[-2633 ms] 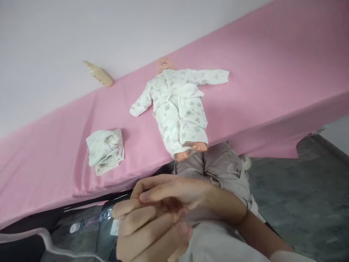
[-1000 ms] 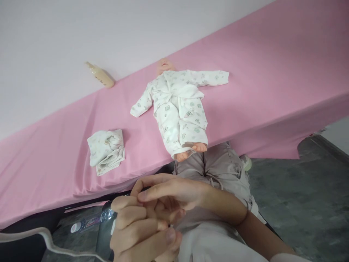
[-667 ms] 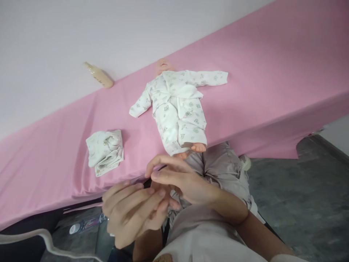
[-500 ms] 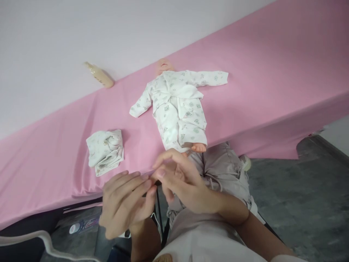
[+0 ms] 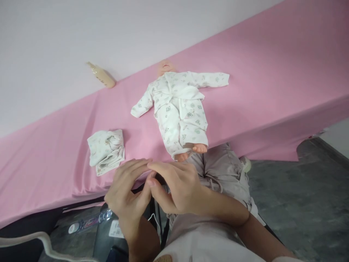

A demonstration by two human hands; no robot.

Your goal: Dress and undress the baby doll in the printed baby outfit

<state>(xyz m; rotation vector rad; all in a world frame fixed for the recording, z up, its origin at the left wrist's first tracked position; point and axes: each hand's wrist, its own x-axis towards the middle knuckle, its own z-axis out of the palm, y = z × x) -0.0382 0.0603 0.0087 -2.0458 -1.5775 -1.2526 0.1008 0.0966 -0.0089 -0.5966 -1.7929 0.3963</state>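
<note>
A baby doll in a white printed sleepsuit lies on its back on the pink-covered table, its bare feet at the near edge. My left hand and my right hand are held together below that edge, in front of my lap. Their fingertips touch, fingers loosely curved. Nothing shows in either hand. The doll's feet are just above my right hand, not touched.
A folded pile of printed baby clothes lies left of the doll. A beige baby bottle lies at the far edge by the white wall. A plastic water bottle lies low on the left. Grey floor spreads to the right.
My hands, clasped low near my lap before, separated and rose toward the table edge. Now they meet again at the fingertips. The doll and clothes have not moved.
</note>
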